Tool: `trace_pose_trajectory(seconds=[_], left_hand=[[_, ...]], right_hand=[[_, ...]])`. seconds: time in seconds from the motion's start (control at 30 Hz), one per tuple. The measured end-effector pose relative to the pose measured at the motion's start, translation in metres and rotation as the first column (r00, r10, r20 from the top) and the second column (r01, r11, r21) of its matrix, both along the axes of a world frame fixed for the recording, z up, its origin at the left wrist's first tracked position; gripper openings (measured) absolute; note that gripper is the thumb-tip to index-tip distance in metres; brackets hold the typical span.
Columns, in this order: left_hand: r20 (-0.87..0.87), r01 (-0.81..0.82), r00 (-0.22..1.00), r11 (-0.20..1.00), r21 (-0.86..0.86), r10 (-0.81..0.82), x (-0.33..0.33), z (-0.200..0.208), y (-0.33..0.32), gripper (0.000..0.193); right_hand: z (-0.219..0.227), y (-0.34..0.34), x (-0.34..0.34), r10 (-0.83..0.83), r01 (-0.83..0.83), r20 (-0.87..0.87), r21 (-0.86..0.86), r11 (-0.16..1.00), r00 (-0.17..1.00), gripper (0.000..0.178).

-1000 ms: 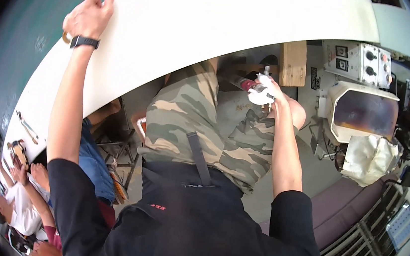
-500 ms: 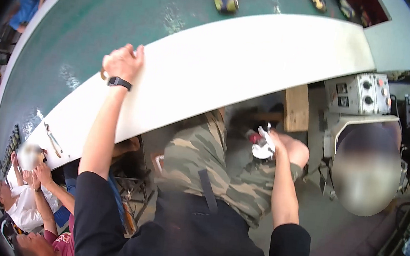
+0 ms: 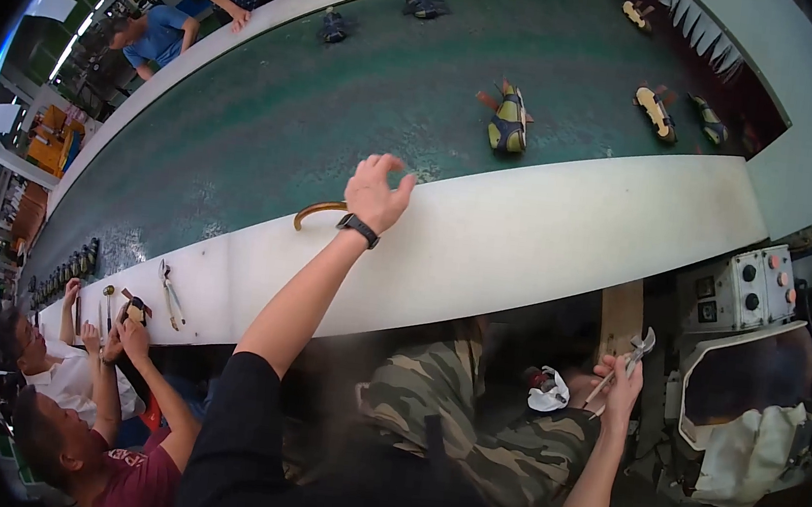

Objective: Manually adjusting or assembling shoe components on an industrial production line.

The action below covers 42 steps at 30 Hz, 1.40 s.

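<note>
My left hand (image 3: 378,191) reaches over the white rim (image 3: 487,232) of a green conveyor belt (image 3: 266,170), fingers apart and empty. Near its wrist a brown curved hook-like piece (image 3: 316,211) stands on the rim. Lower right, beside my knee, my right hand (image 3: 620,387) is closed around metal pincers (image 3: 645,344), their silver head pointing up. A crumpled white wrap (image 3: 550,391) with something red at it rests by my camouflage-clad leg. Closest to my left hand on the belt is a yellow-green and dark shoe upper (image 3: 508,126).
More shoes (image 3: 656,114) lie scattered on the belt. A control box (image 3: 744,289) stands at right, with a wooden board (image 3: 622,316) under the rim. At lower left co-workers handle a shoe (image 3: 136,310) beside another pair of pincers (image 3: 169,293). People stand across the belt.
The view has shifted, showing more of the belt. My left hand has come off the white rim and opened. My right hand has left the white wrap and now raises the pincers.
</note>
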<state>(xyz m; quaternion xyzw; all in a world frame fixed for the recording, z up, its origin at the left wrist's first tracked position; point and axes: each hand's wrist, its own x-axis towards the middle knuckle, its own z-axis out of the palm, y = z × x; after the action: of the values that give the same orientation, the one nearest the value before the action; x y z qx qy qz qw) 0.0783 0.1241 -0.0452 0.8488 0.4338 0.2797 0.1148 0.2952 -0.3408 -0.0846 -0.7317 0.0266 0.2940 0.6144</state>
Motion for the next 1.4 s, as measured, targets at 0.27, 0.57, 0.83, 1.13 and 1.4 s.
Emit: trace_pose_trajectory(seconds=[0.27, 0.57, 0.83, 1.13, 1.4], left_hand=[[0.073, 0.084, 0.994, 0.994, -0.069, -0.079, 0.174, 0.01, 0.007, 0.057], [-0.254, -0.053, 0.967, 0.958, -0.281, -0.022, 0.237, -0.009, 0.036, 0.085], [0.663, 0.575, 0.671, 0.331, -0.748, 0.334, 0.145, 0.004, 0.037, 0.075], [0.811, 0.899, 0.434, -0.13, -0.418, 0.391, 0.045, 0.027, -0.144, 0.074], [0.629, 0.788, 0.57, -0.569, -0.235, 0.529, -0.004, -0.009, -0.251, 0.077]], right_hand=[[-0.014, -0.02, -0.028, -0.03, 0.031, -0.017, 0.045, 0.998, 0.999, 0.019], [-0.006, 0.002, -0.023, 0.056, -0.056, 0.005, 0.009, 0.998, 0.998, 0.021], [-0.002, 0.008, -0.024, 0.096, -0.097, 0.042, 0.03, 0.995, 0.995, 0.02], [0.014, 0.005, -0.04, 0.071, -0.086, 0.115, 0.135, 0.987, 0.991, 0.025], [0.093, 0.049, -0.048, 0.172, -0.245, 0.319, 0.205, 0.948, 0.932, 0.032]])
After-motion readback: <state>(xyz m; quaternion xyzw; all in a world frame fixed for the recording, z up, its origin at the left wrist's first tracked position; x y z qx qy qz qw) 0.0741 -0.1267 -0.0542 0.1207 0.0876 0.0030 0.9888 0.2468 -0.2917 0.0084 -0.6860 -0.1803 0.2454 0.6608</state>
